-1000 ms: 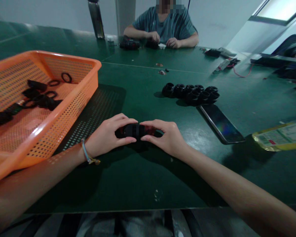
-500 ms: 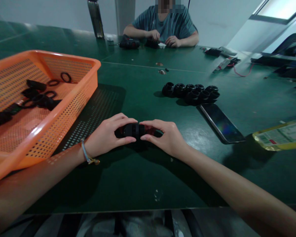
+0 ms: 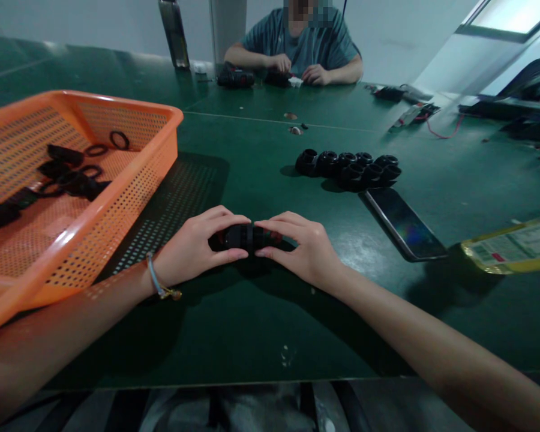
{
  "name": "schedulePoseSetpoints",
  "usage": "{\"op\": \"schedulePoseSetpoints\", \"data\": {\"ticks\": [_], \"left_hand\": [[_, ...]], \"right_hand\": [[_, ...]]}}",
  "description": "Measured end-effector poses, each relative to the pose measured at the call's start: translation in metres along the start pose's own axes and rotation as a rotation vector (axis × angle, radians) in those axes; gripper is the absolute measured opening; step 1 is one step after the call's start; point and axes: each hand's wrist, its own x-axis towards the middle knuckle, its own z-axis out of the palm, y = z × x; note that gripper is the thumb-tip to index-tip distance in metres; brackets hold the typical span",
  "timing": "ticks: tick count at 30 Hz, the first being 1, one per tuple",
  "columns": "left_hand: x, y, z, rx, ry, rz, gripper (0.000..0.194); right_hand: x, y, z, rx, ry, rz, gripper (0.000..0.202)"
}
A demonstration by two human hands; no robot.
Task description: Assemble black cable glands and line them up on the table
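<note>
A black cylindrical part (image 3: 240, 237) lies level between my two hands, low over the green table (image 3: 252, 336). Thumb and fingers of my left hand (image 3: 202, 240) pinch its left portion. On its right end, my right hand (image 3: 299, 243) has its thumb below and fingers above, closed around the piece. A ridged ring shows around the part's middle, between the fingertips of both hands. The far ends are partly hidden by my fingers and in shadow.
An orange basket (image 3: 130, 204) with black rings and pieces stands left. Beyond my right hand are several black fittings (image 3: 353, 171), a phone (image 3: 405, 225) and a yellow-edged bottle (image 3: 513, 246). Across the table sits a person (image 3: 297, 48) near a dark tool (image 3: 235, 77) and a tall bottle (image 3: 174, 36).
The fingers of my right hand have shifted slightly up and opened a little wider around the part's right end. My left hand has stayed almost still.
</note>
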Motion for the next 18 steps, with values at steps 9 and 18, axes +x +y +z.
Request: {"op": "schedulePoseSetpoints", "data": {"ticks": [9,18], "left_hand": [[0.0,0.0003,-0.0001,-0.01,0.002,0.014,0.04],[0.0003,0.0022,-0.001,-0.009,-0.014,-0.023,0.04]], "right_hand": [[-0.0002,0.0,0.0008,0.03,-0.008,0.024,0.025],[-0.0001,-0.0027,0.0006,0.079,-0.021,0.098,0.033]]}}
